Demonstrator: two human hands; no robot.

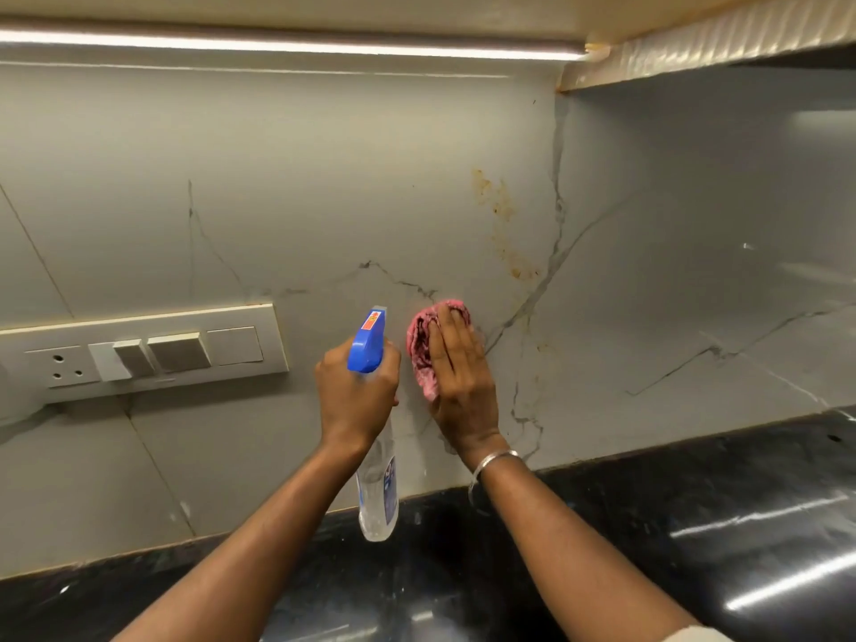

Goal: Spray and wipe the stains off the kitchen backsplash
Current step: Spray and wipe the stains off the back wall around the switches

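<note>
Wiping step: right hand presses pink cloth flat on backsplash, left hand grips spray bottle just left, above tabletop; next, cloth must travel up-right onto orange stains.

Only one camera here, head-worn and wide-angle, so straight lines bow out toward the edges. It faces the marble-look backsplash pretty much head-on from close up, roughly arm's reach. It looks tilted up a touch, though the distortion makes that hard to call, since the under-cabinet light strip spans the top and the black countertop only fills the bottom. Forearms enter from below; the left hand with the spray bottle and the right hand sit dead centre, with the switch panel at the left edge.
</note>
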